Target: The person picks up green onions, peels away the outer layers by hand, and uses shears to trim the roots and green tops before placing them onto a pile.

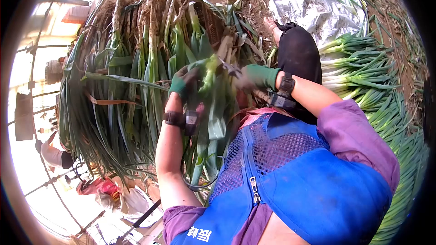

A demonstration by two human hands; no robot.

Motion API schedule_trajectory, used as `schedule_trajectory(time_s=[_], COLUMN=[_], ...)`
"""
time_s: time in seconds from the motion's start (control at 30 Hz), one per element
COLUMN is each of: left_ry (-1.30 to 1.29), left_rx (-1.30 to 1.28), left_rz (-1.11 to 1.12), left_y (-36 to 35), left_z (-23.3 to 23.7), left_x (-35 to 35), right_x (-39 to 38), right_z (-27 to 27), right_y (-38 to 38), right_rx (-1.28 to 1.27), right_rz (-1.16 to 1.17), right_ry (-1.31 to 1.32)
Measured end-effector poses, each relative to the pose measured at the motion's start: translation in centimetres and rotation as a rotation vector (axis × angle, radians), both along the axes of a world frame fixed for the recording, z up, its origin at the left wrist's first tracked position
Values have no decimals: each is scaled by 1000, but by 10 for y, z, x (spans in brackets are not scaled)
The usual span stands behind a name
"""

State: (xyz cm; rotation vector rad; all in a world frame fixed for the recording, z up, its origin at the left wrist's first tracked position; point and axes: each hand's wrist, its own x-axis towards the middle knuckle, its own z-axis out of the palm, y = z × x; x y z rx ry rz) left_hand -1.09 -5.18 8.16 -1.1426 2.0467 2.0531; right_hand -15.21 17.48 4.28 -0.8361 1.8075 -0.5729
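Observation:
My left hand, in a green glove, is closed around a bunch of green onion stalks held in front of my chest. My right hand, also green-gloved, grips the same stalks from the other side, close to the left hand. Something thin and dark sticks out between the two hands, and I cannot tell what it is. Both wrists carry dark straps with small devices. The long leaves hang down past my left forearm towards my blue mesh vest.
A big heap of untrimmed green onions with dry brown leaves lies beyond my hands. Trimmed onions with white stems are piled on the right by my black-trousered leg. A white plastic sheet covers soil. Another person is at the left.

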Motion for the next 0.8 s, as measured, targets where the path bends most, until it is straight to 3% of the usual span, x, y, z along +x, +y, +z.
schedule_trajectory(time_s=[0.1, 0.27, 0.3, 0.4, 0.43, 0.47, 0.53, 0.63, 0.77, 0.8], left_ry=[53, 146, 188, -37, -435, -596, -610, -628, -449, -427], left_rx=[63, 251, 145, -275, -552, -754, -770, -820, 98, 24], left_rz=[95, 189, 67, -291, -447, -617, -587, -560, -293, -251], left_y=[-2, -8, -2, 3, 5, 33, 47, 32, 0, -4], left_z=[-5, -6, 0, -49, -57, -14, -2, -22, -13, -3], left_x=[-9, -17, -18, -10, 0, -12, -15, -18, 1, 7], right_x=[7, 14, 13, 12, 11, 10, 6, 4, -3, -5], right_z=[23, 7, 9, 7, 6, 7, 8, -13, -18, -11], right_y=[15, 25, 26, 25, 23, 22, 25, 26, 28, 28], right_rx=[-13, -43, -40, 12, 32, 36, 51, -32, -156, -177], right_rz=[57, 130, 135, 55, 14, -15, -84, -153, -228, -234], right_ry=[8, 42, 42, 47, 51, 53, 54, 31, 45, 4])
